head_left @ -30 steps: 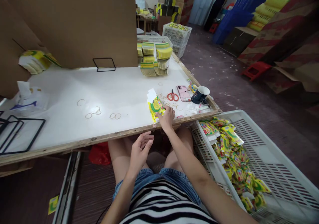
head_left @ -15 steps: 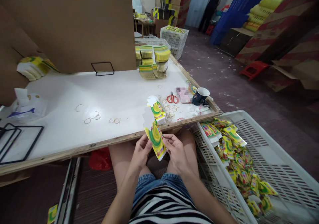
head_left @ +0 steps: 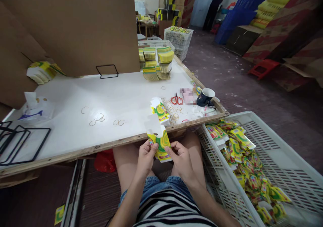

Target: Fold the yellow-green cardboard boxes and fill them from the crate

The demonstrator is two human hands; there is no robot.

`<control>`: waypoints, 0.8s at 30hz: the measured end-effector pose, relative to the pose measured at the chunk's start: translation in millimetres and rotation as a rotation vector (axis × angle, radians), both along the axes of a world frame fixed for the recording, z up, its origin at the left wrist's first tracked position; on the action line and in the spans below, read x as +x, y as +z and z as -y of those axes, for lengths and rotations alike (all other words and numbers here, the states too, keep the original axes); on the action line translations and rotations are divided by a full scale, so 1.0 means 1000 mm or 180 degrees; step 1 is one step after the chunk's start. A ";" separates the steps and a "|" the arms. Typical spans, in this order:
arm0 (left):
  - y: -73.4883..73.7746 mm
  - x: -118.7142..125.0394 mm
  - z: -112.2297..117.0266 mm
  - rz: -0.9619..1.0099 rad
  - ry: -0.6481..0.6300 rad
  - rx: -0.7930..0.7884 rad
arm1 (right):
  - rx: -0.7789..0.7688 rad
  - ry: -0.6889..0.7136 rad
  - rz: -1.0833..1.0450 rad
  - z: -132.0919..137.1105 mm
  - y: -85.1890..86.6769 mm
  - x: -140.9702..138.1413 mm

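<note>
A small yellow-and-green printed carton [head_left: 163, 142] is held between my hands just in front of the table edge, over my lap. Its white-lined flap stands up open at the top. My left hand [head_left: 147, 154] pinches its left side, thumb on the printed face. My right hand [head_left: 180, 156] grips the right side with thumb and fingers. Right behind it on the table lies a small pile of similar cartons [head_left: 160, 111], white flaps toward the back. Rubber bands [head_left: 174, 116] are scattered beside that pile.
On the white table [head_left: 68, 102] are scissors [head_left: 176, 99], a mug [head_left: 205, 97], carton stacks [head_left: 165, 55], black wire frames [head_left: 37, 133] and a tissue pack [head_left: 35, 109]. A white crate [head_left: 277, 143] with many cartons stands at my right. A person [head_left: 215, 5] stands far back.
The carton has turned from a thin, slanted view so its broad printed face shows, with the flap upright. Both hands still hold it. The camera view has shifted slightly.
</note>
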State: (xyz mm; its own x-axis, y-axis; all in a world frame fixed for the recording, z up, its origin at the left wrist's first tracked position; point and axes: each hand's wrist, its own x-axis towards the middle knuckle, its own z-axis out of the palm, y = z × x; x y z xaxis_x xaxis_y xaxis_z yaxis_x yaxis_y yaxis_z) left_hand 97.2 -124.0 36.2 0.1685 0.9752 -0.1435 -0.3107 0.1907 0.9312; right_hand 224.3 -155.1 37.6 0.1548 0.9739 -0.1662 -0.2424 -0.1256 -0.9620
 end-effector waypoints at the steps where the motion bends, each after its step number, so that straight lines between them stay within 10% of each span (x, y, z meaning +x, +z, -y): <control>1: 0.000 0.002 0.001 -0.0108 0.0036 0.0064 | 0.0056 -0.0125 0.0148 0.001 -0.002 0.000; 7: 0.008 0.006 0.009 -0.0512 0.0266 0.0361 | 0.0310 -0.0266 0.0994 0.004 -0.007 0.003; 24: 0.018 -0.013 0.021 0.0077 -0.1253 -0.0042 | 0.0782 0.0917 0.1150 -0.003 0.020 0.046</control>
